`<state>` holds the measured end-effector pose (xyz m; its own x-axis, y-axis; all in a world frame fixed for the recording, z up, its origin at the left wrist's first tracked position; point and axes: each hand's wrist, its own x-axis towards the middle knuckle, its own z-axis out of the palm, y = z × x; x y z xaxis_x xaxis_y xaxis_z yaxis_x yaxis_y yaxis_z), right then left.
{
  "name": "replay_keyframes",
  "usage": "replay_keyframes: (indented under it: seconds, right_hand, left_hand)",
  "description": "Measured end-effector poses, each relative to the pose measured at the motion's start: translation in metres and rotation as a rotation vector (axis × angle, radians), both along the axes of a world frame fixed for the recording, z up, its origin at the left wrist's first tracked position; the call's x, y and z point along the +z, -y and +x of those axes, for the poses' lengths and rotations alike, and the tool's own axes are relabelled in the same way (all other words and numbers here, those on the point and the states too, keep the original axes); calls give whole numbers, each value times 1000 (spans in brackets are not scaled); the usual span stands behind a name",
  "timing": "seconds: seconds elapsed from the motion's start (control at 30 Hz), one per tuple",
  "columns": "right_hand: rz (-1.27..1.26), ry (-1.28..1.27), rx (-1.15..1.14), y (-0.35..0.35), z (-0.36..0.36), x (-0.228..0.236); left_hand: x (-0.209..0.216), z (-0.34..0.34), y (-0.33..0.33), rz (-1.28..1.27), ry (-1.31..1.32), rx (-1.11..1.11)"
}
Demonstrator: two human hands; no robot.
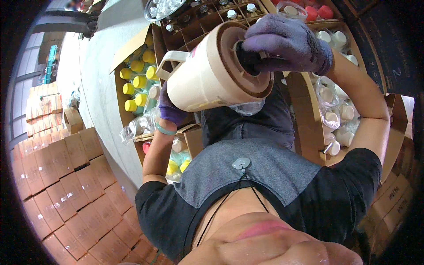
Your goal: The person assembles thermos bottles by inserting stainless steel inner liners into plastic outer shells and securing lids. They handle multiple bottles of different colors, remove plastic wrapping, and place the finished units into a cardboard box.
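A cream plastic jug [196,73] with a side handle [173,58] is held tilted in front of my body, its round end turned to the right. My left hand [171,108], in a purple glove, supports the jug from its left underside, its fingers mostly hidden behind it. At the jug's round end, the gloved fingers of my right hand [287,44] are closed on a black round part [248,62] in the middle of a brownish recessed ring. Below the jug shows a bit of clear plastic [249,107].
A carton of yellow-capped bottles [138,81] stands to the left. Behind the jug is a divided carton [198,22] with white-capped bottles, and a bowl [164,9] of small white pieces. Bagged white-lidded containers [332,117] fill cartons on the right. Stacked cartons [73,190] line the left.
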<state>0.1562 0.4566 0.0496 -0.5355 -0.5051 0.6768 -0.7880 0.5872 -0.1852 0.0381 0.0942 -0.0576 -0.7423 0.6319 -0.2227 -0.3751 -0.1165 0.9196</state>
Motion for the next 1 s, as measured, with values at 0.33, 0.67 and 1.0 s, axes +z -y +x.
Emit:
replay_keyframes:
  seconds: [0.33,0.67,1.0]
  right_hand:
    - [-363,687,-391,4,-4,-45]
    - [-335,349,-399,-22,44,-49]
    - [-575,832,-283,-1,59,-127]
  left_hand:
    - [25,10,9,502,328,210]
    - [43,-50,48,310,-276,154]
    - [92,-8,40,145,-784,-39]
